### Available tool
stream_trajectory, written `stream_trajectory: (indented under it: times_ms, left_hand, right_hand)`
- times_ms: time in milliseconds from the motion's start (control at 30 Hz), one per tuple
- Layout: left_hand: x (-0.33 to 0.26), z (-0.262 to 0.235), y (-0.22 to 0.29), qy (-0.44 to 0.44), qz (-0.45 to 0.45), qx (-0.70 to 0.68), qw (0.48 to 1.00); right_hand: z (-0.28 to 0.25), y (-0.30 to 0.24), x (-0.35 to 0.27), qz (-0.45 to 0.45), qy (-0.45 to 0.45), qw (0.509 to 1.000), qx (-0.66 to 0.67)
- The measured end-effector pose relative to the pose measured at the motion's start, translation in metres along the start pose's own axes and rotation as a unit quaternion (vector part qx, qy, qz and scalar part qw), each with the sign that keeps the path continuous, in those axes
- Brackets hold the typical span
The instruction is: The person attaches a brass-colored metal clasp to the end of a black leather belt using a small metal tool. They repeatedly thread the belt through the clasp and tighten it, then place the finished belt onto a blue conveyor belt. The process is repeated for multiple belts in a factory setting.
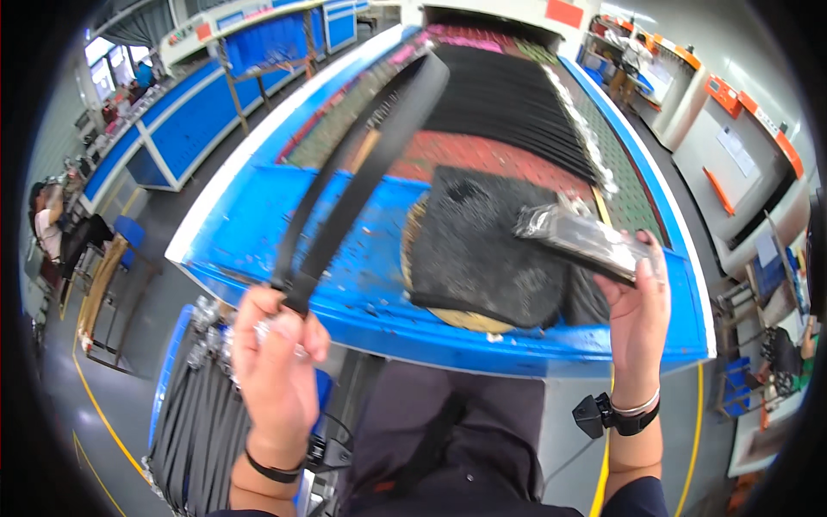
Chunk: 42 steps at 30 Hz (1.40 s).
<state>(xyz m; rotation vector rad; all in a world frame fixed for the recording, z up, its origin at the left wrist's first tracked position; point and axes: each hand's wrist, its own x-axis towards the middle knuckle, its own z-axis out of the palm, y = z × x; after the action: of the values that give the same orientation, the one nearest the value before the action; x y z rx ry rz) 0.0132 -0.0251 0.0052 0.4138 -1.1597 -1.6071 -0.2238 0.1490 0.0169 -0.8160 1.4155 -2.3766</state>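
My left hand (277, 349), at the left in front of the blue machine edge, is closed around a black belt (351, 202). The belt rises from the fist in a long loop, slightly blurred, and leans right over the machine. My right hand (637, 297) grips a flat, dark, block-like piece with shiny clear film (594, 239) by its right end; its exact kind is unclear. That piece is held above a dark grey cloth pad (491, 246). The pad lies over a round tan thing (469, 320) on the blue ledge (349, 276).
Black belts (508, 99) lie side by side on the machine's red and green bed, with shiny film along their right ends. More belts (207, 431) hang beside my left forearm. Blue benches (185, 121) stand left, white machines (732, 164) right; a person (633, 60) stands far right.
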Motion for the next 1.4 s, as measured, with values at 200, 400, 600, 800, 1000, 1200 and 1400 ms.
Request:
stream_trajectory:
  times_ms: [200, 400, 600, 800, 1000, 1200, 1400]
  left_hand:
    - [0.003, -0.005, 0.0, -0.027, 0.04, 0.028, 0.998]
    - [-0.003, -0.01, -0.007, -0.019, 0.1, 0.105, 0.989]
    - [-0.005, 0.007, -0.012, -0.078, 0.255, 0.235, 0.935]
    - [-0.018, 0.032, -0.015, -0.154, 0.324, 0.312, 0.88]
    - [-0.031, 0.051, -0.027, -0.238, 0.37, 0.328, 0.836]
    - [-0.036, 0.054, -0.032, -0.248, 0.4, 0.33, 0.818]
    - [-0.037, 0.055, -0.034, -0.255, 0.406, 0.325, 0.815]
  right_hand:
    - [0.009, 0.024, 0.027, -0.002, -0.059, 0.966, -0.253]
    - [-0.013, 0.007, 0.012, -0.167, -0.062, 0.791, -0.585]
    - [-0.051, 0.0, -0.016, -0.108, -0.012, 0.636, -0.764]
    - [-0.005, -0.035, -0.049, -0.282, -0.071, 0.721, -0.629]
    - [0.015, -0.021, -0.088, -0.428, -0.217, 0.669, -0.568]
    - [0.019, -0.013, -0.091, -0.406, -0.193, 0.678, -0.582]
    - [0.018, -0.014, -0.089, -0.398, -0.217, 0.688, -0.567]
